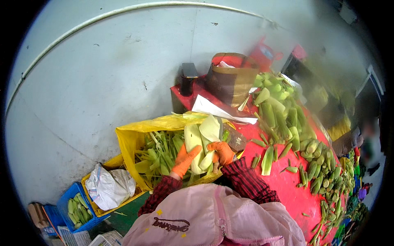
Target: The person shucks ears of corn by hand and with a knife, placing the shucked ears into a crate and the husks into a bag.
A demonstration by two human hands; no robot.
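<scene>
Both my hands wear orange gloves and hold a bunch of broad, pale green corn husks (201, 141) above a yellow bag (127, 135). My left hand (185, 160) is closed against the near left side of the husks. On their right side my right hand (222, 152) grips with bent fingers. Whether an ear lies inside the bunch cannot be seen. Loose green husk strips (158, 153) fill the bag below.
To the right, a red table (266, 180) carries unhusked corn ears (320, 164) and piled husks (277, 102). Behind stand a brown bag (232, 82) and a black box (188, 80). At left are a white sack (108, 186) in a yellow crate and a blue crate (67, 194) of small ears.
</scene>
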